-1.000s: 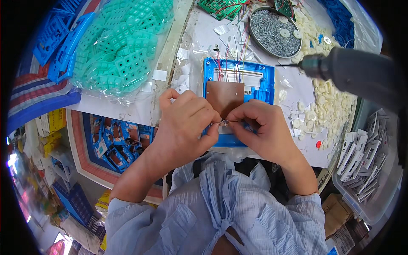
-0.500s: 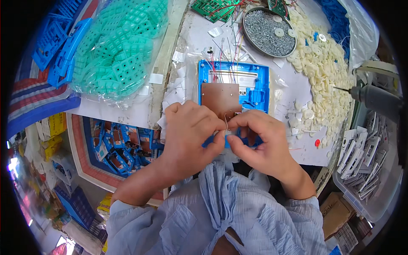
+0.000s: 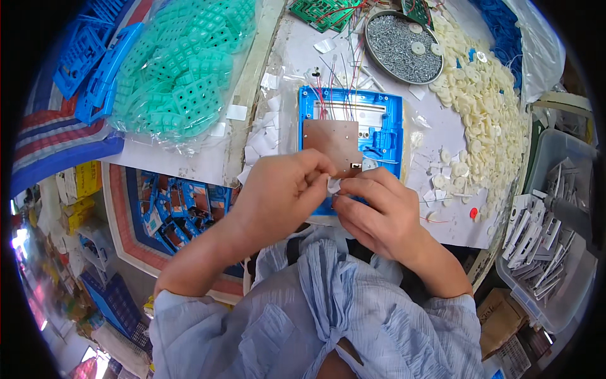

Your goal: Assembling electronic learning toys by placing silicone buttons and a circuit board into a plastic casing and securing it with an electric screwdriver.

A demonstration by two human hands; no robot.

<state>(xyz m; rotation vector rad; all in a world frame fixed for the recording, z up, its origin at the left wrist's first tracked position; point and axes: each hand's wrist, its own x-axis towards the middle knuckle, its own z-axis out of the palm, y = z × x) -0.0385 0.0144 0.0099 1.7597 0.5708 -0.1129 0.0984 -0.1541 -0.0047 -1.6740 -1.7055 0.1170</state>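
A blue plastic casing (image 3: 396, 136) lies open on the table before me, with a brown circuit board (image 3: 329, 140) over its left part. Thin red, white and dark wires (image 3: 328, 95) rise from the board's far edge. Over the near end of the casing, my left hand (image 3: 281, 192) is closed in a pinch at a small white piece of tape or paper (image 3: 334, 185). From the other side, the bent fingers of my right hand (image 3: 382, 208) hold the same piece. My fingers hide the near part of the casing and anything under the white piece.
A round tray of screws (image 3: 404, 54) stands at the far right beside a heap of cream plastic discs (image 3: 483, 107). Bagged green keypads (image 3: 183, 82) lie at left. A dark screwdriver (image 3: 571, 215) hangs over a bin of white parts (image 3: 536, 237).
A thin wire showed between my fingertips; now a small white piece is there. My right fingers have curled in. The screwdriver at right has swung nearer to me.
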